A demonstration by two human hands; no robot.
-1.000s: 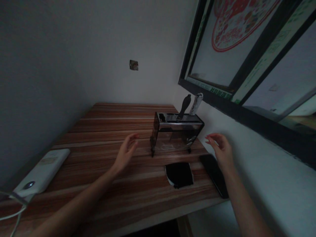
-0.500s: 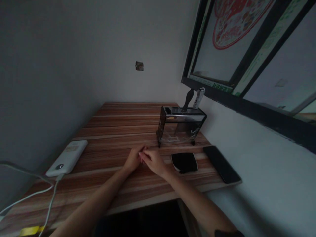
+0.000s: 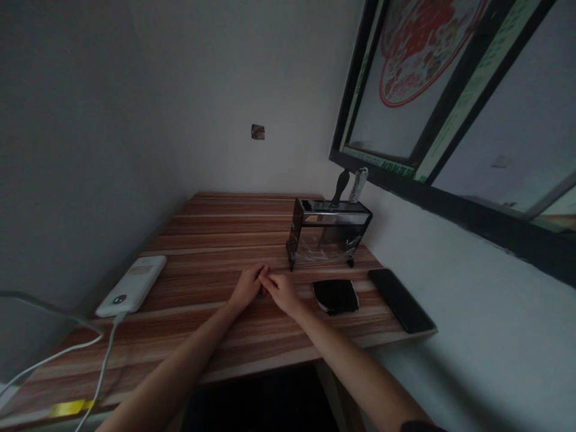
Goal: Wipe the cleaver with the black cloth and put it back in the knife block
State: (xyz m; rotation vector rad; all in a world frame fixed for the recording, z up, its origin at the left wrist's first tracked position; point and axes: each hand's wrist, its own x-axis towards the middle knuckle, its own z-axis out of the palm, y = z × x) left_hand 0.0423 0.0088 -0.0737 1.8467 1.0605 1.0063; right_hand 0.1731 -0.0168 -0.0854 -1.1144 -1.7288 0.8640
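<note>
My left hand (image 3: 248, 286) and my right hand (image 3: 279, 289) rest together over the wooden table (image 3: 216, 240), fingers closed and pressed against each other. No object shows between them, though the inner fingers are partly hidden. Just right of my right hand lies a small black pouch-like item (image 3: 335, 296) with a pale edge. Beyond the hands stands a dark knife block (image 3: 330, 231) with clear sides. Two handles, one black (image 3: 341, 187) and one whitish (image 3: 359, 185), stick up from its top.
A black phone (image 3: 400, 300) lies by the right wall. At the left sits a white power bank (image 3: 132, 287) with a white cable (image 3: 104, 366) plugged in. Something yellow (image 3: 67, 408) is at the near left edge. A dark window frame (image 3: 382, 171) borders the right wall.
The view has shifted slightly. My hands stay together in nearly the same place, with the fingers a little rearranged. The objects on the table have not moved.
</note>
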